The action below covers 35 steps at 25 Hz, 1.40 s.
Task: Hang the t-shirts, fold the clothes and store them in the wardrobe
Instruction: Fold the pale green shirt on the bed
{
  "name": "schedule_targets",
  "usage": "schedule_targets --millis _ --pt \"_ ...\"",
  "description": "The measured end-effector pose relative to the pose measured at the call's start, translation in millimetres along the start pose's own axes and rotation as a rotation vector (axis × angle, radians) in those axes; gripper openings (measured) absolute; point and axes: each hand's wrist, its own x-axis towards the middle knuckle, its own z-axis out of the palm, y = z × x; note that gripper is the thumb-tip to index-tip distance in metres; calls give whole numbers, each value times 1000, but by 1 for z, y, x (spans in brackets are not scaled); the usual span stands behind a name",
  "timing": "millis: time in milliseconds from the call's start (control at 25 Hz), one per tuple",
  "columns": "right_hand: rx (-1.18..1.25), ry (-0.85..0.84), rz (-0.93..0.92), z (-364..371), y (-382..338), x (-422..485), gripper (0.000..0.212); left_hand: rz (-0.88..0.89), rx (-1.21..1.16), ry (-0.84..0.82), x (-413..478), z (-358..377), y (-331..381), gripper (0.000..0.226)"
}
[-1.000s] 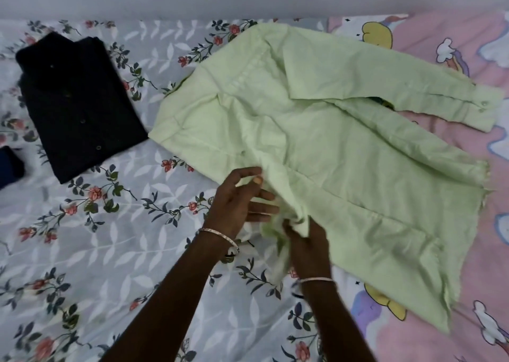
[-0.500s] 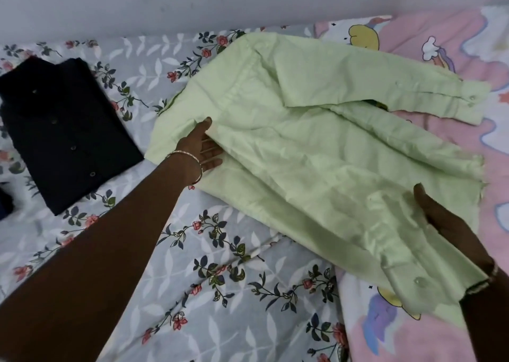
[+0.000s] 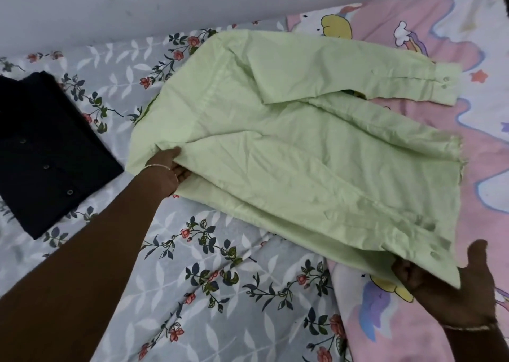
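Observation:
A pale green long-sleeved shirt [image 3: 297,147] lies partly folded across the bed, one sleeve with a buttoned cuff stretched to the right. My left hand [image 3: 168,169] pinches a fold of the shirt near its shoulder end, thumb on top and fingers tucked under the cloth. My right hand [image 3: 446,293] holds the shirt's lower hem corner at the lower right, with fingers under the fabric and the thumb raised beside it. A black buttoned shirt [image 3: 46,152] lies folded on the left of the bed.
The bed carries a grey floral sheet [image 3: 220,293] on the left and middle and a pink cartoon-print blanket [image 3: 413,339] on the right. A plain grey wall [image 3: 165,1] runs along the far edge of the bed.
Both hands were together at the shirt's near edge; they have moved apart, the left toward the shoulder end and the right toward the hem. The near side of the shirt now lies folded over.

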Motion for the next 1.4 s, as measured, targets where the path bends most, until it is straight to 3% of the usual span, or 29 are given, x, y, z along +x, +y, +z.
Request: schedule_targets --millis 40,80,120,160,280,480,640,720,840,920,1000,1080,1160,1200,1320,1400 --pt "-141 215 -63 19 5 -7 82 22 -34 -37 1 -4 -5 5" --pt "-84 219 -55 28 1 -3 72 37 -55 -60 3 -9 -9 5" --pt "1 245 -113 24 4 8 48 59 -65 -67 4 -13 -12 7" --pt "-88 284 -191 27 9 12 26 78 -86 -81 4 -14 -14 10" --pt "-267 340 -212 23 12 24 29 96 -121 -140 3 -15 -16 11" --pt "-305 349 -275 6 -14 24 66 78 -140 -93 11 -23 -24 17" --pt "-481 418 -400 -10 -14 36 43 88 -154 -47 12 -26 -26 23" --pt "-508 422 -448 -15 -12 37 26 80 -194 -71 5 -28 -26 16" --pt "-537 421 -488 -25 -11 35 35 77 -142 -11 3 -27 -21 10" --pt "-724 554 -489 -23 -11 36 47 93 -73 46 7 -26 -18 13" --pt "-1014 814 -502 -16 -9 37 57 97 -27 47 9 -26 -18 9" --pt "-1281 1077 -615 2 -2 34 67 110 -32 33 7 -29 -24 8" --pt "-1594 1171 -794 26 17 36 62 119 -56 17 5 -32 -29 11" --pt "-1713 1101 -858 37 28 41 56 128 -64 8 4 -33 -31 13" --pt "-1826 571 -920 83 54 74 22 151 51 96 -2 -32 -26 33" --pt "-1881 295 -914 121 65 97 15 177 466 339 -9 -34 -22 60"
